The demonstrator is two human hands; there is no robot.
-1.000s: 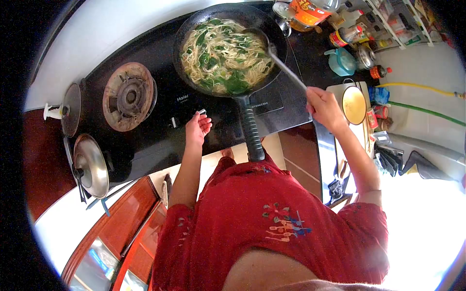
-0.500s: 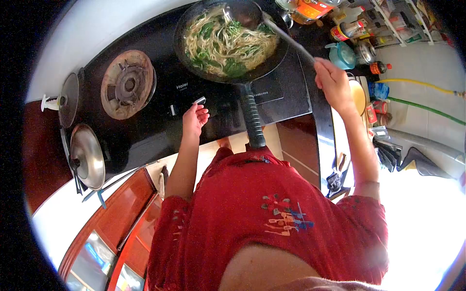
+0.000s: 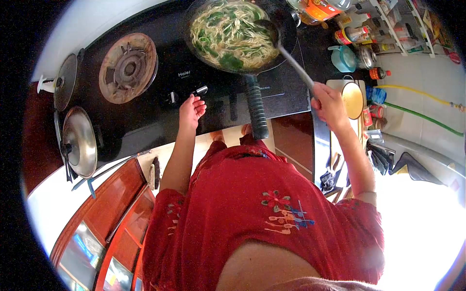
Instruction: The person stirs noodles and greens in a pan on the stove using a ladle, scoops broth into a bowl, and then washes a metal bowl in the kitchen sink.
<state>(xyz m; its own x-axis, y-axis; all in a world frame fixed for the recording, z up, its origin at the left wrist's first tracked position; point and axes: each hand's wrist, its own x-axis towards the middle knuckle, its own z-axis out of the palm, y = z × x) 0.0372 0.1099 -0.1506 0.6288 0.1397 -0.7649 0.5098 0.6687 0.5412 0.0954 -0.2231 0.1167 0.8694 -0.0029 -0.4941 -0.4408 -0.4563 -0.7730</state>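
Note:
My right hand (image 3: 330, 105) is closed round the handle of a metal ladle (image 3: 296, 65), whose dark bowl rests at the right side of the noodles. Pale noodles with green leaves (image 3: 233, 34) fill a black wok (image 3: 286, 29) on the stove. The wok's ribbed black handle (image 3: 256, 106) points toward my body, with no hand on it. My left hand (image 3: 192, 112) is beside the stove's front knob (image 3: 200, 90), its fingers loosely curled and partly apart, with nothing seen in them.
A bare burner (image 3: 129, 69) is left of the wok. Two lids (image 3: 80, 141) stand at the far left. Oil bottle (image 3: 323, 9), sauce bottles, a teal container (image 3: 343, 59) and a yellowish round bowl (image 3: 353, 100) are at the right. Hoses run along the right wall.
The ladle has moved from the upper part of the wok to its right side, and my right hand has come lower. The view has shifted, with the stove higher in it.

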